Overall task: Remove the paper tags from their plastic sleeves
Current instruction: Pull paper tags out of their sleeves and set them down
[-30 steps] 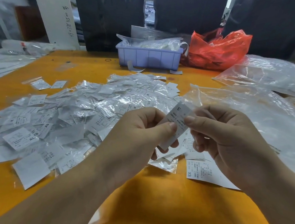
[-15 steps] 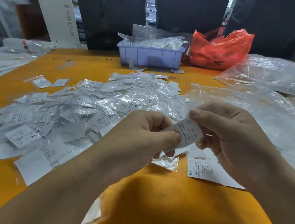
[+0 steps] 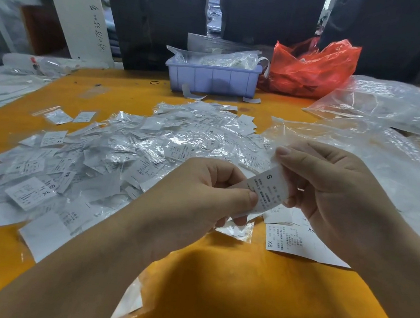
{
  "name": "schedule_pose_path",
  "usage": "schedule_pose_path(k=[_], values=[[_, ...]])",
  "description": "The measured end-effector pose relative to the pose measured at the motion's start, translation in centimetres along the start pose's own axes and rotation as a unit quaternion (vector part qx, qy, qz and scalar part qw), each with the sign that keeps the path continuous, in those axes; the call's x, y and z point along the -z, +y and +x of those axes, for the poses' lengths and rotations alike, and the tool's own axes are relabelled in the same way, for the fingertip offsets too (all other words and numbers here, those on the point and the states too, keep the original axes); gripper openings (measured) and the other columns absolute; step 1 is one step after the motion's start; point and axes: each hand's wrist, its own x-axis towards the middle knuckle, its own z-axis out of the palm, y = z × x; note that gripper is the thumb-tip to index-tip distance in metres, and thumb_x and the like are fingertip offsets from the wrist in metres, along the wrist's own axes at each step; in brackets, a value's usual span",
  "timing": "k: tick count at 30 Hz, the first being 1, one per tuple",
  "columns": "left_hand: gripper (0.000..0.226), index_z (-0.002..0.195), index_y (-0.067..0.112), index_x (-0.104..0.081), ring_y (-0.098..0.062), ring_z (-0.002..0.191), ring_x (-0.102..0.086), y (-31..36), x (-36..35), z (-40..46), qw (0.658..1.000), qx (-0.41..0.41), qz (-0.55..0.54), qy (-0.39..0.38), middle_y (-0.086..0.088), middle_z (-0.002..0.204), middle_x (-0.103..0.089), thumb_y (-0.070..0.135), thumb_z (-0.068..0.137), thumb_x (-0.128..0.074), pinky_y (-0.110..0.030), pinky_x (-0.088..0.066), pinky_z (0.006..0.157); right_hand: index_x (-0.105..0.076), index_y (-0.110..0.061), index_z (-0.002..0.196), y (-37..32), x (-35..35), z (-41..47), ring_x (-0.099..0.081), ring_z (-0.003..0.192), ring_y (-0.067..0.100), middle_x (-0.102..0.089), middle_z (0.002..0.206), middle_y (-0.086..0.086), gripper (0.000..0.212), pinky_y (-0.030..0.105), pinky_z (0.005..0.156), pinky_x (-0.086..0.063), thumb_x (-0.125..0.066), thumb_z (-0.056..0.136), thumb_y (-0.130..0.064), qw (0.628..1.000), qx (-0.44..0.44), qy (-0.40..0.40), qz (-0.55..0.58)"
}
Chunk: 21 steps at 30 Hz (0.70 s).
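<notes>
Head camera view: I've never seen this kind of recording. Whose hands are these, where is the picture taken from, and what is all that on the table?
There is no machine here. A person wears one wide-angle camera on the head, looking forward and down at their own bare hands. The left hand and right hand pinch one paper tag marked S between them; a bit of clear plastic sleeve shows at its upper end. On the orange table lies a big heap of sleeved tags, with bare paper tags beside it. Farther back stand a lilac plastic bin, a red plastic bag and large clear plastic bags.
</notes>
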Motion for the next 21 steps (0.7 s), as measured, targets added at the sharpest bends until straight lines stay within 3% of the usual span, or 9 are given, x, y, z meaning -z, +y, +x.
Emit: schedule_pose_path(k=[4, 11, 16, 19, 21], values=[[0.011, 0.073, 0.02, -0.074, -0.01, 0.051, -0.048, -0.03, 0.01, -0.02, 1.0, 0.006, 0.008, -0.002, 0.0, 0.06, -0.065, 0.027, 0.073, -0.066, -0.017, -0.038, 0.046, -0.065, -0.017, 0.061, -0.14, 0.12, 0.07, -0.044, 0.056, 0.017, -0.05, 0.054, -0.002, 0.021, 0.032, 0.058, -0.043, -0.067, 0.068, -0.036, 1.0, 0.0, 0.01, 0.012], [0.012, 0.072, 0.017, -0.073, -0.009, 0.047, -0.047, 0.0, 0.21, 0.15, 1.0, 0.014, 0.0, 0.015, -0.001, 0.058, -0.063, 0.016, 0.083, -0.072, -0.018, -0.038, 0.046, -0.063, -0.02, 0.05, -0.49, 0.05, -0.11, -0.043, 0.072, 0.031, -0.048, 0.054, -0.003, 0.026, 0.023, 0.051, -0.04, -0.066, 0.07, -0.036, 1.0, -0.003, -0.021, -0.009], [0.008, 0.072, 0.014, -0.071, -0.011, 0.048, -0.045, 0.01, 0.26, 0.1, 0.999, 0.013, -0.038, 0.013, -0.002, 0.058, -0.06, 0.02, 0.074, -0.066, -0.018, -0.037, 0.044, -0.07, -0.017, 0.062, -0.31, 0.25, 0.03, -0.043, 0.063, 0.021, -0.052, 0.053, -0.004, 0.015, 0.023, 0.05, -0.04, -0.071, 0.068, -0.031, 1.0, 0.001, -0.029, 0.0], [0.009, 0.069, 0.016, -0.072, -0.012, 0.049, -0.043, -0.05, 0.35, 0.13, 0.998, 0.017, -0.051, 0.015, -0.002, 0.058, -0.058, 0.02, 0.073, -0.064, -0.019, -0.037, 0.044, -0.072, -0.016, 0.068, -0.25, 0.52, 0.12, -0.045, 0.062, 0.02, -0.059, 0.064, 0.005, 0.013, 0.021, 0.049, -0.041, -0.082, 0.065, -0.024, 0.999, 0.002, -0.042, 0.004], [0.01, 0.069, 0.017, -0.072, -0.013, 0.049, -0.043, -0.07, 0.42, 0.13, 0.998, 0.021, -0.057, 0.017, -0.001, 0.057, -0.057, 0.02, 0.074, -0.064, -0.019, -0.037, 0.044, -0.073, -0.016, 0.07, -0.2, 0.66, 0.18, -0.046, 0.061, 0.018, -0.063, 0.069, 0.008, 0.008, 0.021, 0.05, -0.042, -0.079, 0.068, -0.022, 0.999, 0.005, -0.05, 0.004]])
